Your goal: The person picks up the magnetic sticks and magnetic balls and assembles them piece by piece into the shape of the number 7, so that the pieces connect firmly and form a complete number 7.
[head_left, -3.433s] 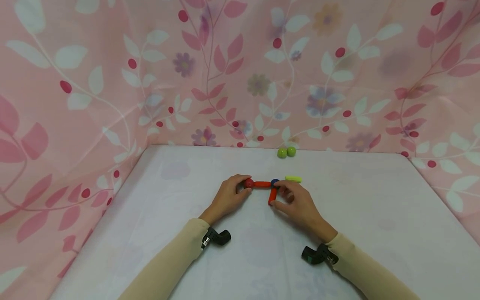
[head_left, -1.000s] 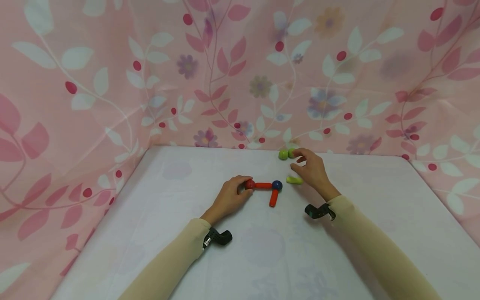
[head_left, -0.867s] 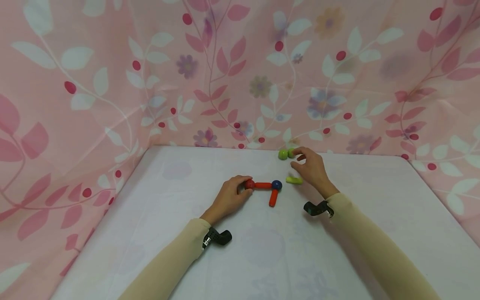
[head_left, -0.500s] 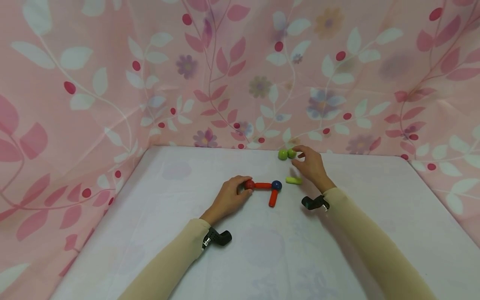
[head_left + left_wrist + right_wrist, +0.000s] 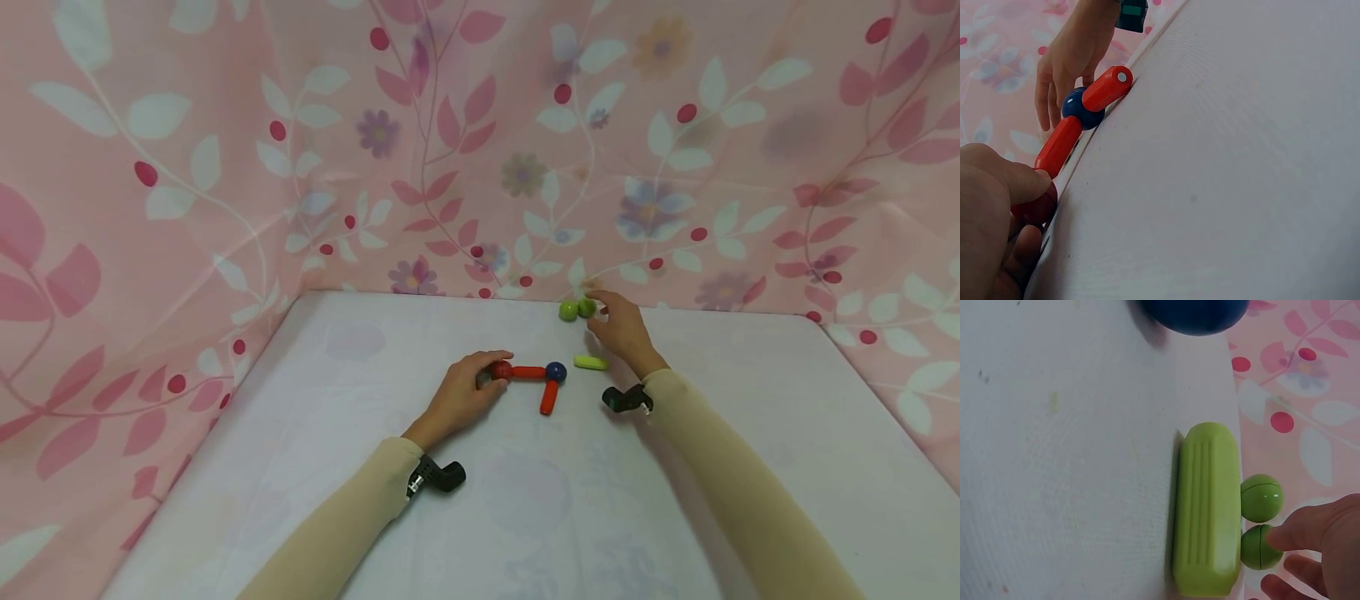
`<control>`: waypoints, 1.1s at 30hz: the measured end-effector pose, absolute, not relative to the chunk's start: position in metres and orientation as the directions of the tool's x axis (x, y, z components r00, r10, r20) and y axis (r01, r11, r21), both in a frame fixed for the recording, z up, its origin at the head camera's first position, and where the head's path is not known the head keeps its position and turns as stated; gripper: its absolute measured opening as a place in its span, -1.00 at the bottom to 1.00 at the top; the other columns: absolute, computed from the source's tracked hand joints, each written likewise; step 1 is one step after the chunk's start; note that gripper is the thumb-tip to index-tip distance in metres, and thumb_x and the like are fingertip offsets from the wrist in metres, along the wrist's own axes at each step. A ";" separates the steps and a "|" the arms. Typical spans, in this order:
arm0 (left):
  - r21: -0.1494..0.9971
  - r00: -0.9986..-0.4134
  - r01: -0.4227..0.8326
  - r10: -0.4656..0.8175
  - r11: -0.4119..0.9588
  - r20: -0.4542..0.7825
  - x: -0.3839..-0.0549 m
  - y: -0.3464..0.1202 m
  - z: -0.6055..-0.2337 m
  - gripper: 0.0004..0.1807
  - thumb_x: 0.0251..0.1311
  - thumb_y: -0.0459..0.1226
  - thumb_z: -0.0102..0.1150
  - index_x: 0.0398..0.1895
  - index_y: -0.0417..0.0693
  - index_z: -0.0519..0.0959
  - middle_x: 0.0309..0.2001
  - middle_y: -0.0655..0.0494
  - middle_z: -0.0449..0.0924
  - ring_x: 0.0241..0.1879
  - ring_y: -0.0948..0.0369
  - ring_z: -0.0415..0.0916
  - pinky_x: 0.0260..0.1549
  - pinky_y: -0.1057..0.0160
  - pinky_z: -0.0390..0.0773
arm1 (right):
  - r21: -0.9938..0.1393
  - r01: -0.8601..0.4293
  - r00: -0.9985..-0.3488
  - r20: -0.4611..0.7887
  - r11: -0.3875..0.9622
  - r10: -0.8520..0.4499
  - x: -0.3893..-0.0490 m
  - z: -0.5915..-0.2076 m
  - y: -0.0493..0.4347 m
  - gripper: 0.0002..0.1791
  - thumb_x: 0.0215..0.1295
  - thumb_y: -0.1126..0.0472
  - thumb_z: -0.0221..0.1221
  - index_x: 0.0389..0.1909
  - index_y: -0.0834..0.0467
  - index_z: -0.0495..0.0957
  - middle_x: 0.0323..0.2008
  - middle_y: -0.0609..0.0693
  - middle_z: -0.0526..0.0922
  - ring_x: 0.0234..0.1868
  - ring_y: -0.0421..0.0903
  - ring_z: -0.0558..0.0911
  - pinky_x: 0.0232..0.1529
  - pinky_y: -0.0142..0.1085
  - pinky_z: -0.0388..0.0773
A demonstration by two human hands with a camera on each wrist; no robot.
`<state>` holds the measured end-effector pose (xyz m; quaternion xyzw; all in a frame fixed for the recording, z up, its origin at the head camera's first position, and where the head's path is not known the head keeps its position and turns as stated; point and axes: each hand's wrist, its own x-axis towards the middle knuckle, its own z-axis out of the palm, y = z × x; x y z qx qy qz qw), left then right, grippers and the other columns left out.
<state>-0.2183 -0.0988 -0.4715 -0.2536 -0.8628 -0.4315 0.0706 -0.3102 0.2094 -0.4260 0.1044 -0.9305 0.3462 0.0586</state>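
Observation:
My left hand (image 5: 461, 396) holds a red ball (image 5: 501, 370) between thumb and fingers at the end of a magnetic building piece. From that ball a red rod (image 5: 528, 372) runs right to a blue ball (image 5: 556, 372), and a second red rod (image 5: 549, 397) points from it toward me. At the back of the table, my right hand (image 5: 622, 329) has its thumb and index finger around the right-hand green ball (image 5: 1259, 547); some fingers are hidden. Beside it sits another green ball (image 5: 1261, 498). A yellow-green rod (image 5: 591, 363) lies on the table just in front.
The table (image 5: 360, 517) has a white cover. Pink floral cloth (image 5: 450, 150) hangs behind it and along the sides. A black wrist camera (image 5: 441, 477) is strapped to the left sleeve, another camera (image 5: 626, 399) to the right.
My right hand has left the blue ball and lower red rod, moved back and right, then closed in on the right-hand green ball. The left hand has stayed at the red ball.

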 end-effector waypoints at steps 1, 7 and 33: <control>0.709 -0.859 0.503 0.379 0.494 0.345 -0.218 -0.099 -0.471 -0.56 0.36 -0.32 0.33 0.30 -0.01 0.62 0.11 0.12 0.65 0.00 0.17 0.50 0.01 0.12 0.51 | -0.631 -0.239 -0.971 0.179 0.738 -0.161 -0.311 -0.426 0.209 -0.39 0.37 0.39 0.20 0.45 0.28 0.38 0.39 0.30 0.42 0.22 0.31 0.49 0.14 0.18 0.47; 0.698 -0.852 0.512 0.398 0.500 0.340 -0.220 -0.098 -0.471 -0.61 0.40 -0.30 0.30 0.27 0.07 0.66 0.11 0.19 0.64 0.02 0.23 0.50 -0.06 0.17 0.53 | -0.617 -0.247 -0.969 0.156 0.747 -0.192 -0.312 -0.428 0.207 -0.38 0.39 0.38 0.21 0.46 0.28 0.37 0.40 0.30 0.39 0.23 0.31 0.47 0.21 0.18 0.43; 0.631 -0.846 0.526 0.427 0.570 0.319 -0.218 -0.095 -0.467 -0.66 0.46 -0.23 0.27 0.25 0.12 0.65 0.12 0.14 0.56 0.08 0.18 0.46 0.04 0.12 0.49 | -0.590 -0.220 -0.974 0.089 0.777 -0.208 -0.319 -0.432 0.212 -0.37 0.42 0.37 0.14 0.50 0.27 0.31 0.42 0.31 0.35 0.28 0.32 0.46 0.27 0.20 0.38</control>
